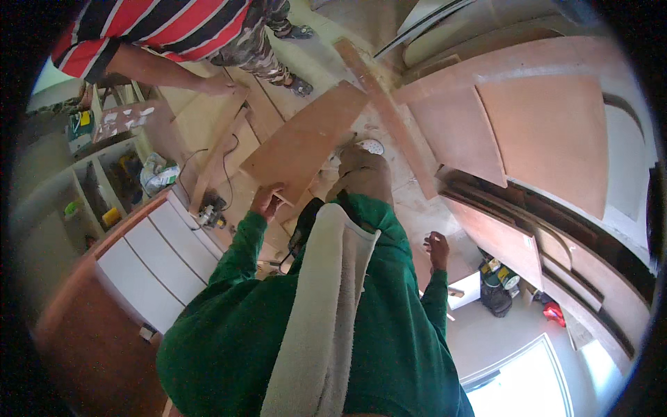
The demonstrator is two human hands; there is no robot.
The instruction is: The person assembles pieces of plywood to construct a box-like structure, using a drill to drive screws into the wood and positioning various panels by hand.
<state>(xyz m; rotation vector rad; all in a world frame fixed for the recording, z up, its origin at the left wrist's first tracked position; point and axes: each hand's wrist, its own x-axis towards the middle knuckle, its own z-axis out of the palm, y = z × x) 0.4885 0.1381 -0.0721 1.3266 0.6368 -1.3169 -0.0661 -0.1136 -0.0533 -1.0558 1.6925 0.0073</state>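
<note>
My left hand (266, 201) grips the near end of a flat reddish-brown wooden board (306, 142), its fingers closed at the board's edge. A short pale wooden strip (283, 199) shows beside those fingers. The board slants away from me toward the upper right, past my leg. Off to my right, my right hand (438, 250) hangs in the air with loosely bent fingers, slightly apart, and nothing visible in it. It is nearest to the stacked wood panels (497, 233).
Across from me, a co-worker's hand (221, 85) touches a long wooden plank (217, 149). A power tool (212, 214) with a cable lies at left, near a white slatted panel (160, 254). Another long plank (389, 115) crosses the floor. Large sheets (545, 132) lean at right.
</note>
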